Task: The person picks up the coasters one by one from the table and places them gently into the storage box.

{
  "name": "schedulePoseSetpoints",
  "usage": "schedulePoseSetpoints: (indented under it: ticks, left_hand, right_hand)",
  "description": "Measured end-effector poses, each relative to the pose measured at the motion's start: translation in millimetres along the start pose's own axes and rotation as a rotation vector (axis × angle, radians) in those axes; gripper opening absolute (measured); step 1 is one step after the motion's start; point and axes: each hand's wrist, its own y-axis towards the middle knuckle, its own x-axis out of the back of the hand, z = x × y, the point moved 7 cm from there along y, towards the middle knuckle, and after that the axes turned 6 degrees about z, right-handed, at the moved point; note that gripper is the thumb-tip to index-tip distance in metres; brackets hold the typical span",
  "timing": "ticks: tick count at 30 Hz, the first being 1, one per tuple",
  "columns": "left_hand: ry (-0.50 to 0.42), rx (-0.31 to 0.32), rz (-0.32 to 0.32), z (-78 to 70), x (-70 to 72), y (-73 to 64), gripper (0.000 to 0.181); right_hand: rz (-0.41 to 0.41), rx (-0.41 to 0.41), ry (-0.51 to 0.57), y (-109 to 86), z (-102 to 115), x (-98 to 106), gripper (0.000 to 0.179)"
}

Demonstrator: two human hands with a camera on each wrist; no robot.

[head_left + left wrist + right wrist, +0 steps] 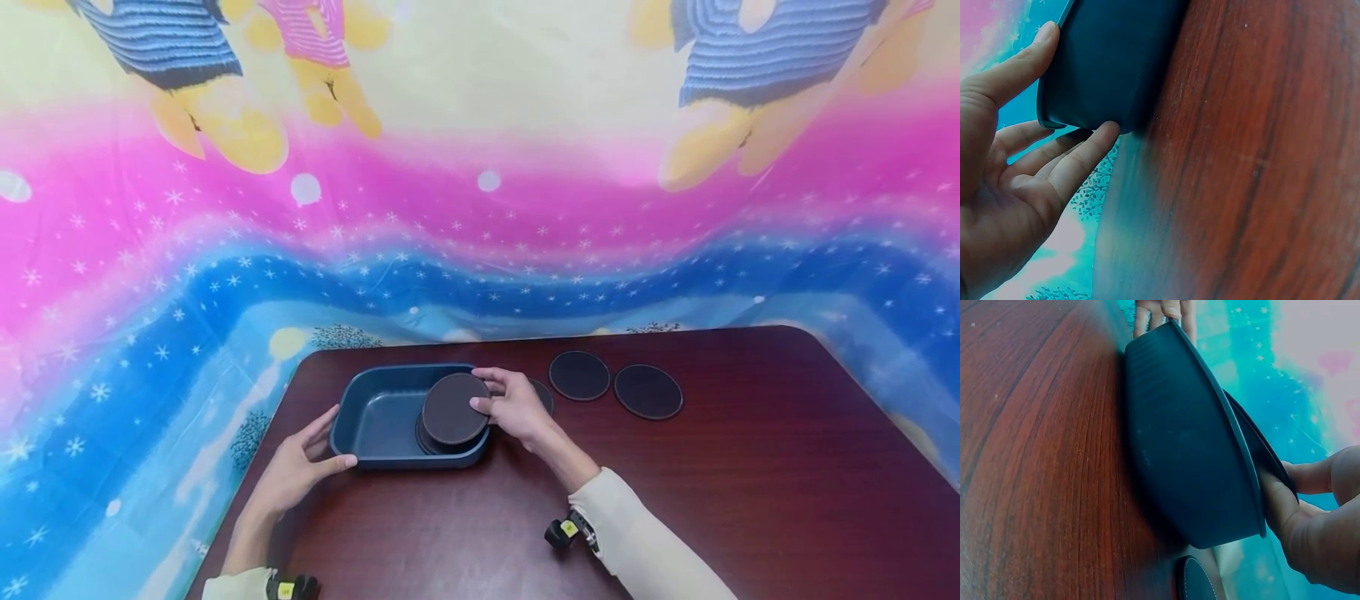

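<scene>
A dark blue-green rectangular tray with raised walls stands on the table. My left hand rests against its left end, thumb at the near corner and fairly straight fingers along the end wall. Over the tray's right part, my right hand pinches a round dark brown coaster by its right edge, thumb on top. Beneath it, the edges of other coasters show inside the tray, mostly hidden. In the right wrist view, the held coaster tilts above the tray's rim, with fingers underneath.
Two round dark coasters, one farther back and one to its right, lie on the brown wooden table. Another coaster is partly hidden behind my right hand. A colourful printed cloth hangs behind the table.
</scene>
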Motion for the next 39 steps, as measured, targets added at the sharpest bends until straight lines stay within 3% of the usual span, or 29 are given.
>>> schedulePoseSetpoints:
  ticks: [18, 39]
  left_hand:
    - [0.014, 0.035, -0.008, 2.9, -0.2, -0.1, 0.095]
    - [-0.004, 0.015, -0.008, -0.2, -1.3, -1.1, 0.093]
  right_hand:
    - [-0.012, 0.014, -0.134, 2.9, 2.2, -8.9, 0.049]
    - [0.026, 0.032, -0.28, 0.0, 9.9, -15.0, 0.051]
